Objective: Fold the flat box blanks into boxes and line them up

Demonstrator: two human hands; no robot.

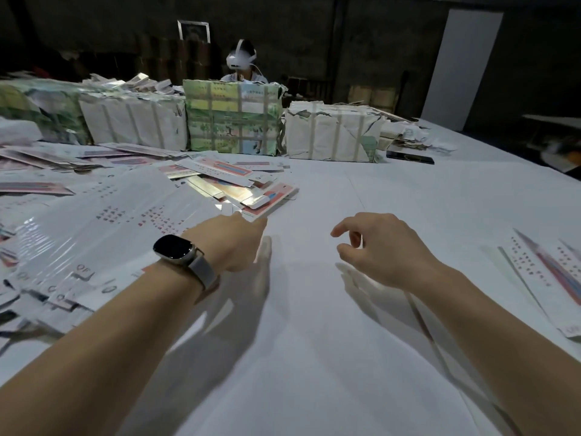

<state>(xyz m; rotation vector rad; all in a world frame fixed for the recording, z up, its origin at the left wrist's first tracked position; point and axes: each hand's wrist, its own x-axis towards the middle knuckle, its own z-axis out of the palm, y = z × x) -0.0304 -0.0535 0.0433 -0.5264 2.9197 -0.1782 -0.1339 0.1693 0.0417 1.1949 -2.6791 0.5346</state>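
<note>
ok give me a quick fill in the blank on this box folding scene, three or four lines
1. The smartwatch sits on the ____ wrist.
2. The left hand reaches toward the pile of flat box blanks, while the right hand holds ____.
3. The wrapped bundles stand in a row on the ____ side of the table.
4. The person behind the bundles wears a white ____.

Missing words: left; nothing; far; headset

Both bare forearms reached forward. The left hand (232, 243), a dark square watch (173, 249) on its wrist, stretched ahead. The right hand (380, 250) hovered, fingers loosely curled, holding nothing.
</note>
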